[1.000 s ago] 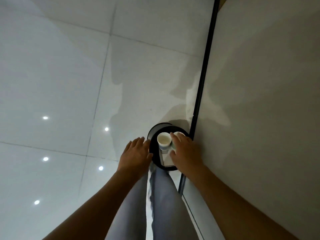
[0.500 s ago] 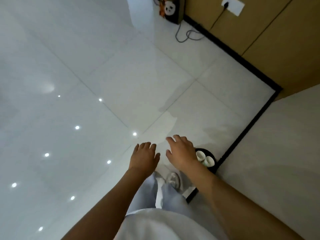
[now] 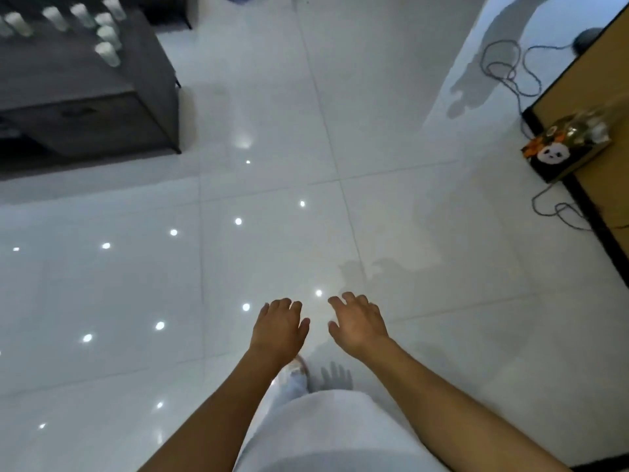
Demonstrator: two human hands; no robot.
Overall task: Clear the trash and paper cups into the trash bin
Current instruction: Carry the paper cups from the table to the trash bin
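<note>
Walking over the glossy white tiled floor point(image 3: 265, 233), the person carries both bare hands out in front, palms down and holding nothing. The left hand point(image 3: 279, 327) has its fingers loosely spread and slightly bent; the right hand point(image 3: 357, 323) is much the same, fingers relaxed and a little fanned, thumb out to the side. Neither grips anything.

No trash bin shows in this view, so its place cannot be told. What does show of the task's things is the cluster of pale, upright paper cups point(image 3: 105, 32) standing on the dark grey low table point(image 3: 85, 83) at the upper left, far ahead and well apart from both hands. They stand with their long axes vertical, mouths up, though blur hides detail.

The relation that counts: the cups lie forward and to the left of the body, so the left hand is the nearer one. My judgement is that the next move is an approach to that table.

Along the right wall sit a small dark box with a panda face point(image 3: 558, 155) and a looping grey cable point(image 3: 503, 63).
</note>
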